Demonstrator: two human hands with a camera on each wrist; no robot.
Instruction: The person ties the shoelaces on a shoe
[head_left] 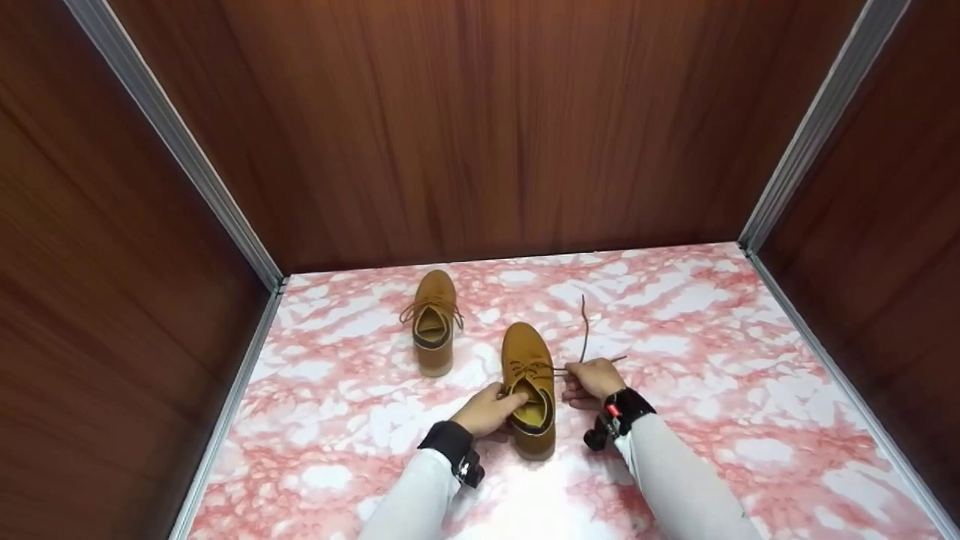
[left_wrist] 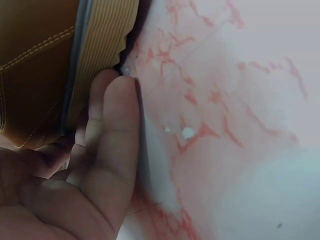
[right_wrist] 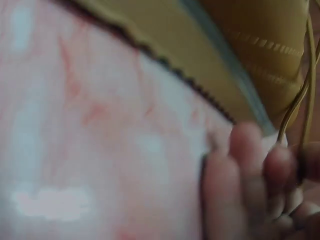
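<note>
A tan lace-up shoe (head_left: 527,349) stands on the pink and white marbled surface, toe pointing away from me. My left hand (head_left: 486,412) grips its left side near the opening, thumb over the collar; in the left wrist view, fingers (left_wrist: 120,115) lie along the ribbed sole (left_wrist: 102,55). On the right, my right hand (head_left: 596,381) pinches brown shoelaces (head_left: 561,369) drawn out sideways from the shoe. One loose lace end (head_left: 584,322) runs away from the hand along the surface. In the right wrist view the laces (right_wrist: 306,100) pass between thumb and finger; the other fingers are blurred.
A matching tan shoe (head_left: 435,289) with its laces in a bow stands farther back on the left. Wood-grain panels (head_left: 480,135) with metal corner strips (head_left: 814,124) enclose the marbled surface (head_left: 697,315) at the back and both sides.
</note>
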